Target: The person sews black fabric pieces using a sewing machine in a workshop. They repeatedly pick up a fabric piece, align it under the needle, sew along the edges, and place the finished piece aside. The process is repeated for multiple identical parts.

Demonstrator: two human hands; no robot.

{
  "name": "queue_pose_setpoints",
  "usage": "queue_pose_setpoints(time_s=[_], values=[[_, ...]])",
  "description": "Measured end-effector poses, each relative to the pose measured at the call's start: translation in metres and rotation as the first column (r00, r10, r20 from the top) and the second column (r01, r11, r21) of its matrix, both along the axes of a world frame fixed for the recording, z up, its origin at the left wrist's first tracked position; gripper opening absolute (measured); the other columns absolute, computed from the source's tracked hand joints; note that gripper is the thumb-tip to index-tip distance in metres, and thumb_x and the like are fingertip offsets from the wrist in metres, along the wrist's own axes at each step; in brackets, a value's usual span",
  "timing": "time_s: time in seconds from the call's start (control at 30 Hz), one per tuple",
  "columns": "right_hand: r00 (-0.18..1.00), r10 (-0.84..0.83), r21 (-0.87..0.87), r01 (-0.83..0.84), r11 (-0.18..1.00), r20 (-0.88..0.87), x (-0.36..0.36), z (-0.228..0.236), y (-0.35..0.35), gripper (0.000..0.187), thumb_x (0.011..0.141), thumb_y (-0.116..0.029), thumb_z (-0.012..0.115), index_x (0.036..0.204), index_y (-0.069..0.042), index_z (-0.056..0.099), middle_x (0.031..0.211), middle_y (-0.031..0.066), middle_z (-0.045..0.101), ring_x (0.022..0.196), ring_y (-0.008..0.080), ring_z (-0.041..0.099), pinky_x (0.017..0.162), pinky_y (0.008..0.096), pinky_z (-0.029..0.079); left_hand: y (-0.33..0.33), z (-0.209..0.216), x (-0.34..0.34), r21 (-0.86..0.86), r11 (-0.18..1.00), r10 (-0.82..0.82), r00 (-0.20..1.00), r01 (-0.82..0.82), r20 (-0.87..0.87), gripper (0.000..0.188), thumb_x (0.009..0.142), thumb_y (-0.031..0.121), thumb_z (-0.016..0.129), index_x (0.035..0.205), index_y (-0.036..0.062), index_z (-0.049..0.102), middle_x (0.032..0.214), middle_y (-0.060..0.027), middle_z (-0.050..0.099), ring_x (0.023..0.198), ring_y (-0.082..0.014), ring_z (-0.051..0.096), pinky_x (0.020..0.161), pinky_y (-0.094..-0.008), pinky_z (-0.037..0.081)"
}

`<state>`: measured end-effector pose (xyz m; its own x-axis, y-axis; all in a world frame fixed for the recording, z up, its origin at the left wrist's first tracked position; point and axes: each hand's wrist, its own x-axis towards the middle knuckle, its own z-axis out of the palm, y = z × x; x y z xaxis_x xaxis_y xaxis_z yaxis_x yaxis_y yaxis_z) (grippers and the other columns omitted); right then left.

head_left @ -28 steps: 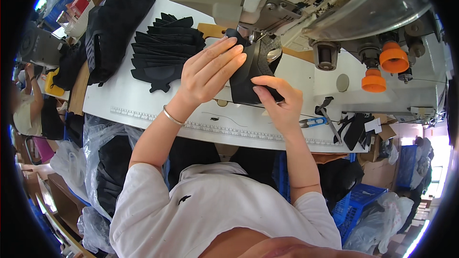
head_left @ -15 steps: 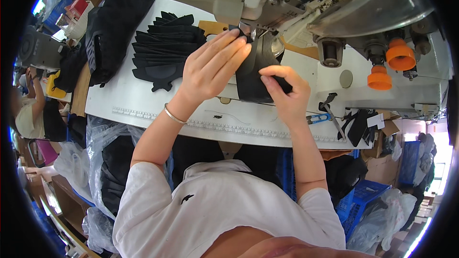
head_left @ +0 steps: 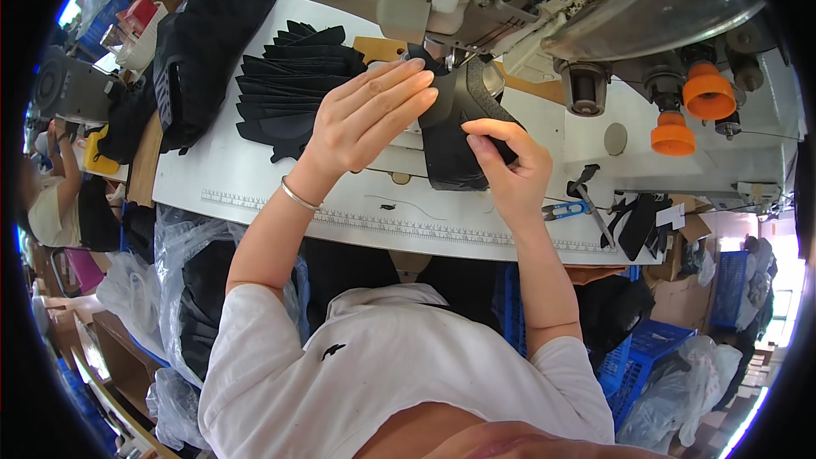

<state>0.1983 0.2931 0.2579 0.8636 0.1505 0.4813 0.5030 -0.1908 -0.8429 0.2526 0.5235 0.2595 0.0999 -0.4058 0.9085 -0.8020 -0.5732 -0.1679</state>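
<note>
A black fabric piece with a curved, textured edge strip lies under the needle area of a sewing machine. My left hand is flat, fingers stretched together, with the fingertips at the left edge of the fabric beside the presser foot. On the other side, my right hand pinches the fabric's right edge between thumb and forefinger; its other fingers are curled and partly hidden. Left of my left hand, a fanned stack of black cut pieces rests on the white table.
A ruler strip runs along the table's near edge. Blue-handled snips and a small hammer-like tool lie at right, near black scraps. Orange knobs hang at upper right. A black bag-like item sits at far left.
The fabric has shifted slightly towards me, showing more of its textured strip by the presser foot. My left hand has slid a little left and down; my right hand keeps its pinch.
</note>
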Motion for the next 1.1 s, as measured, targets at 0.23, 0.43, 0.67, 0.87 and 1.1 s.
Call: queue_pose_setpoints(time_s=[0.23,0.43,0.67,0.87,1.1], values=[[0.997,-0.010,0.043,0.013,0.999,-0.071,0.002,0.004,0.000,0.013,0.098,-0.002,0.071,0.109,-0.004,0.079,0.096,0.0028,0.077,0.088,0.0081,0.069,0.082,0.0227,0.053,0.004,0.003,-0.001,0.051,0.999,0.012,1.000,-0.013,0.023,0.022,0.082,0.000,0.076,0.104,-0.0006,0.078,0.110,-0.0136,0.079,0.107,-0.0306,0.078,0.093,-0.0403,0.067],[0.997,-0.037,0.038,0.040,0.998,-0.070,0.007,0.005,0.000,0.013,0.098,-0.006,0.072,0.107,-0.004,0.080,0.097,0.0024,0.077,0.089,0.0078,0.068,0.082,0.0236,0.052,0.002,0.006,0.001,0.064,0.997,0.049,0.998,-0.052,0.049,0.023,0.082,0.000,0.076,0.105,0.0009,0.078,0.110,-0.0117,0.079,0.106,-0.0288,0.078,0.091,-0.0386,0.066],[0.998,-0.031,0.037,0.033,0.999,-0.054,0.008,0.005,0.004,0.012,0.098,-0.006,0.071,0.107,-0.003,0.079,0.096,0.0025,0.076,0.089,0.0080,0.067,0.082,0.0239,0.052,-0.001,0.003,0.013,-0.082,0.996,-0.018,1.000,0.018,-0.001,0.028,0.077,0.000,0.075,0.105,0.0004,0.077,0.102,-0.0108,0.079,0.101,-0.0264,0.078,0.082,-0.0368,0.064],[0.999,-0.016,0.038,0.017,0.999,-0.050,0.010,0.003,0.005,0.012,0.098,-0.005,0.072,0.108,-0.003,0.079,0.098,0.0024,0.076,0.089,0.0078,0.066,0.081,0.0233,0.051,-0.005,0.008,0.005,-0.061,0.997,0.035,0.999,-0.036,-0.007,0.029,0.077,-0.007,0.079,0.104,0.0007,0.078,0.103,-0.0098,0.080,0.100,-0.0273,0.079,0.081,-0.0364,0.061],[0.997,-0.012,0.046,0.016,0.999,-0.081,0.005,0.000,0.004,0.013,0.098,-0.004,0.072,0.109,-0.003,0.079,0.099,0.0022,0.076,0.090,0.0075,0.067,0.082,0.0229,0.052,0.006,0.019,0.005,0.122,0.992,0.038,0.999,-0.040,0.020,0.026,0.078,-0.001,0.079,0.103,0.0017,0.077,0.107,-0.0107,0.079,0.103,-0.0265,0.079,0.083,-0.0358,0.061]])
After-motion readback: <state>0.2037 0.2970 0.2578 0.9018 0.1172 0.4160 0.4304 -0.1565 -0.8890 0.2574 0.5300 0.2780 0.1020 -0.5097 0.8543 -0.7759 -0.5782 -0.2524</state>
